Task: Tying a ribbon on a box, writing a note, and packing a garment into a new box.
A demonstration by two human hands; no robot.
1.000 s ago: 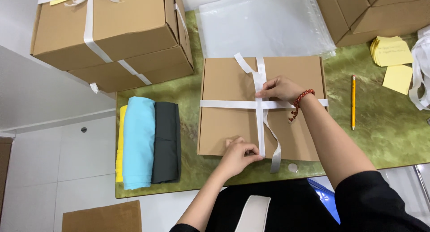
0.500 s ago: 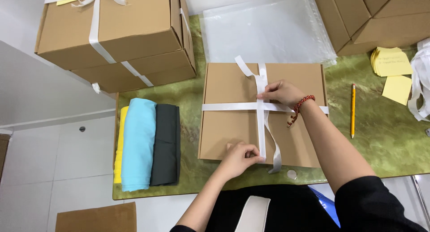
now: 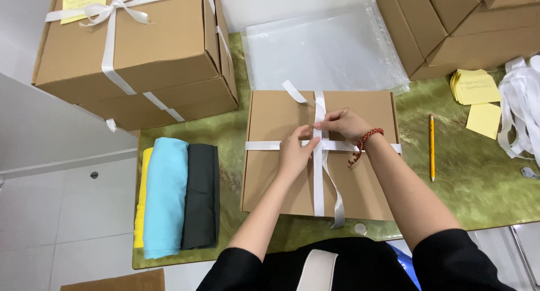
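Hands are now gathered at the ribbon crossing on the flat cardboard box [image 3: 320, 150], which lies on the green tabletop [image 3: 472, 184]. The left hand [image 3: 295, 150], moved up from the box's near edge, pinches the white ribbon [image 3: 319, 178] at the crossing. The right hand [image 3: 343, 124], just beyond, is closed on the same ribbon. A knot seems under way.

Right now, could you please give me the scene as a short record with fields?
surface: green table
left hand: on white ribbon at the crossing
right hand: pinching the ribbon there, red bead bracelet on wrist
under hands: flat cardboard box
left of box: folded cloths, yellow, blue, black
right of box: pencil, yellow notes
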